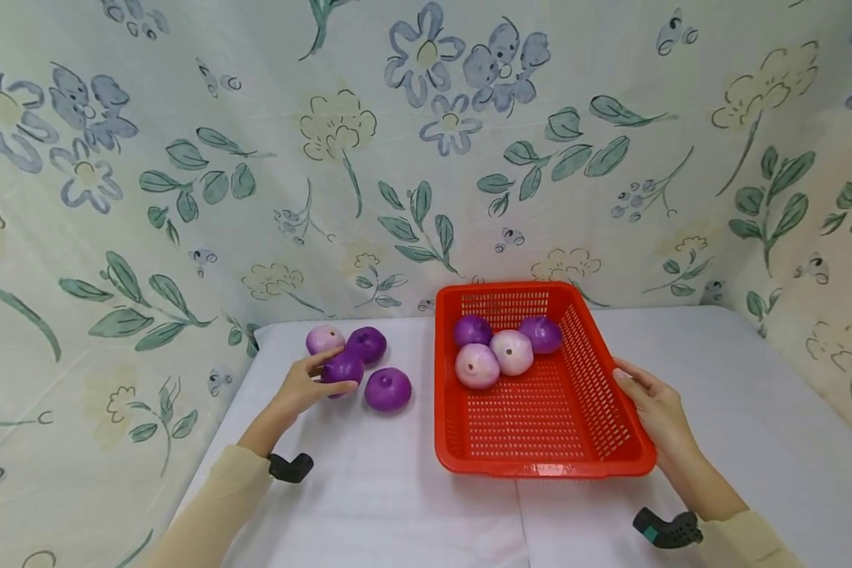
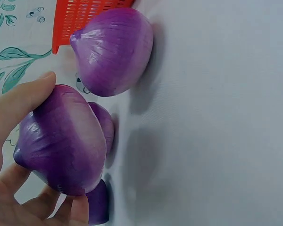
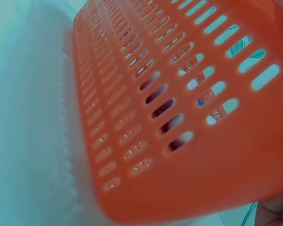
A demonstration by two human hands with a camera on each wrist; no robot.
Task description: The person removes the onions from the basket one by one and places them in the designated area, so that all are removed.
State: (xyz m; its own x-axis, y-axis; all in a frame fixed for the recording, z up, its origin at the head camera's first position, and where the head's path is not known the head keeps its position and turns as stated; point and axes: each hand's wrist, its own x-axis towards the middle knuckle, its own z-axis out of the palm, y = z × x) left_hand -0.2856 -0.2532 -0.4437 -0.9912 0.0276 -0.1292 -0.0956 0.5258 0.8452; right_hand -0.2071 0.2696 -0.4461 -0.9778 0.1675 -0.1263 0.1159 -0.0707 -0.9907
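Observation:
In the head view, my left hand grips a purple onion between thumb and fingers. The left wrist view shows this onion held off the white cloth, its shadow apart from it. Close by lie a round purple onion, a darker purple onion and a pale pinkish onion. My right hand holds the right rim of a red plastic basket. Inside the basket, toward the back, sit two purple onions and two pale onions.
A white cloth covers the table. Behind it hangs a flower-patterned curtain, which also runs along the left side. Slotted basket walls fill much of the right wrist view. Black devices are strapped to both wrists.

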